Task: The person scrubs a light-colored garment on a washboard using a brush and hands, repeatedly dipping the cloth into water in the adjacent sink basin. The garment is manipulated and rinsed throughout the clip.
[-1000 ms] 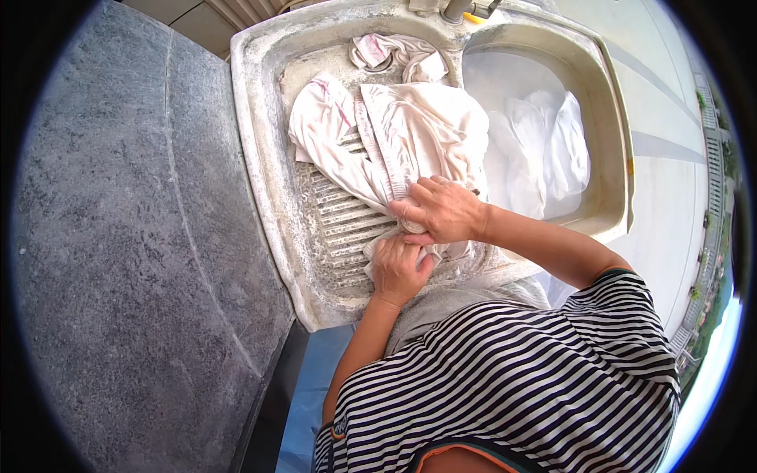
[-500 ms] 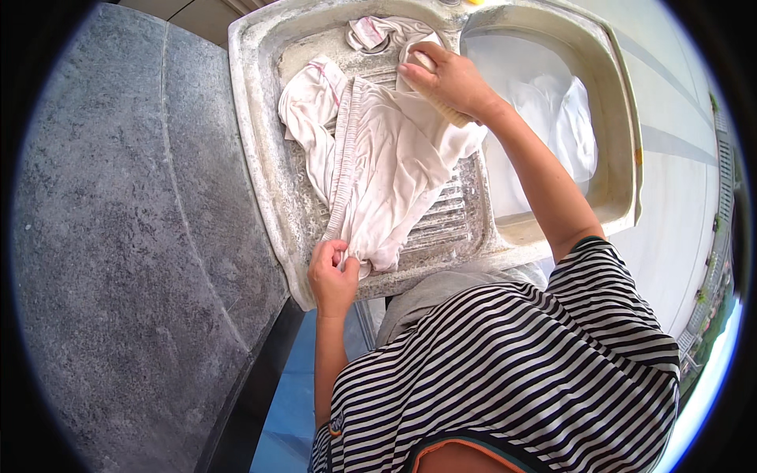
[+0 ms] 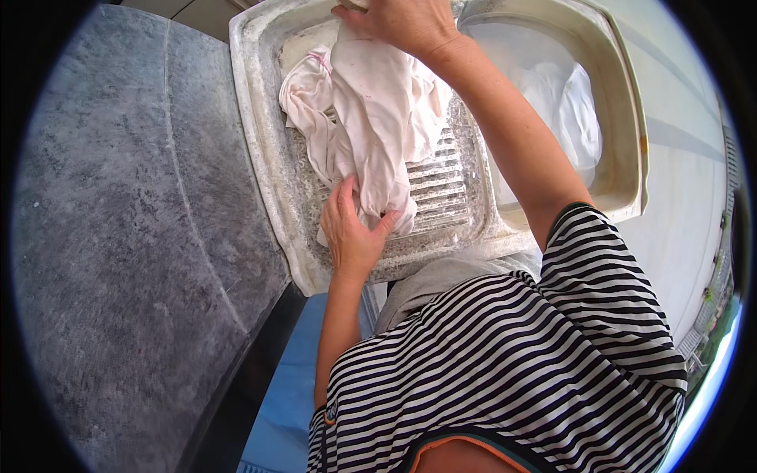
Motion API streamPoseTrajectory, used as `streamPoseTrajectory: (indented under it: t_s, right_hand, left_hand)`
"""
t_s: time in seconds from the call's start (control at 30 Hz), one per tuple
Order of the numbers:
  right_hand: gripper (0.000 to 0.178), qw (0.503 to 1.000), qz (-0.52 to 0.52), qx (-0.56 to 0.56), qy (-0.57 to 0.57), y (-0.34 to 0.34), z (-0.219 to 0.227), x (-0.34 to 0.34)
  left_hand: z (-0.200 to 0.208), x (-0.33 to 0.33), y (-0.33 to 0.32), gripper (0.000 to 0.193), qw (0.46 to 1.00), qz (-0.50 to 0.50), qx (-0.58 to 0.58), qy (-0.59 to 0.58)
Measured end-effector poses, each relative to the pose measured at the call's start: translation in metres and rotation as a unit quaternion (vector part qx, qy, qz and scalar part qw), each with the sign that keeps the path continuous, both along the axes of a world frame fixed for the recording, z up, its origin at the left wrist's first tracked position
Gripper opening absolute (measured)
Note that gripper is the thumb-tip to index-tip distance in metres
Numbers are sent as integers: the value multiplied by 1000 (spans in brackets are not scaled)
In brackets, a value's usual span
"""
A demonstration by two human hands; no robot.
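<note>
A wet, pinkish-white garment [image 3: 371, 118] lies bunched lengthwise over the ribbed draining side of the stone sink [image 3: 264, 150]. My left hand [image 3: 353, 236] rests at its near end, thumb and fingers spread apart on the fabric. Up at the far end, my right hand [image 3: 410, 24] is closed over the cloth, partly cut off by the top edge of the picture. It holds a scrubbing brush [image 3: 354, 3], of which only a pale bit shows past the fingers. The garment's elastic waistband is folded out of sight.
Cloudy water fills the basin [image 3: 635, 158] on the right, with a white cloth [image 3: 579, 118] soaking in it. A dark grey stone counter [image 3: 102, 236] adjoins the sink on the left.
My right hand has moved up and left with the brush. My left hand has let go of the waistband and shifted up and right, fingers spreading; the garment is bunched narrower, its waistband hidden.
</note>
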State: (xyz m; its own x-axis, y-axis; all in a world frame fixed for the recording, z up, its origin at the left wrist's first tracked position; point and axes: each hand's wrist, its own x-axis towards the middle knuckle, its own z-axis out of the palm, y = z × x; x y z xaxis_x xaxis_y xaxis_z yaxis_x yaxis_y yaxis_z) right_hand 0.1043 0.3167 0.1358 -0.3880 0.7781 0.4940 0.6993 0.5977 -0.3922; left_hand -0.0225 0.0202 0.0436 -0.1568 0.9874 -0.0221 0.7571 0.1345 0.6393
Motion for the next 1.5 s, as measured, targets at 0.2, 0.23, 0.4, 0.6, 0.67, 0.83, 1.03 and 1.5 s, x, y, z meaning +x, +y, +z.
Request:
streamPoseTrajectory:
  t_s: [0.2, 0.23, 0.4, 0.6, 0.67, 0.83, 1.03, 1.5]
  right_hand:
    - [55, 972, 218, -76, -49, -162, -92, -2]
    - [55, 959, 256, -107, -58, -184, -109, 9]
    - [60, 988, 112, -73, -81, -74, -154, -25]
    - [61, 947, 102, -225, -204, -11, -125, -63]
    - [58, 959, 204, -160, -116, -82, -109, -36]
    - [57, 952, 301, -49, -27, -166, -120, 12]
    - [56, 958, 44, -215, -185, 15, -145, -86]
    - [48, 976, 93, -106, -168, -27, -155, -58]
  left_hand:
    - [-20, 3, -9, 33, 996, -13, 60, 73]
    - [-19, 4, -11, 30, 995, -25, 61, 71]
    - [-25, 12, -11, 19, 995, -25, 79, 47]
    - [-26, 10, -14, 19, 997, -39, 62, 34]
    - [-26, 8, -23, 20, 997, -32, 59, 25]
    - [-30, 16, -33, 23, 995, -52, 85, -22]
    - [-25, 27, -17, 24, 995, -76, 63, 3]
    - [-24, 32, -11, 29, 996, -77, 31, 20]
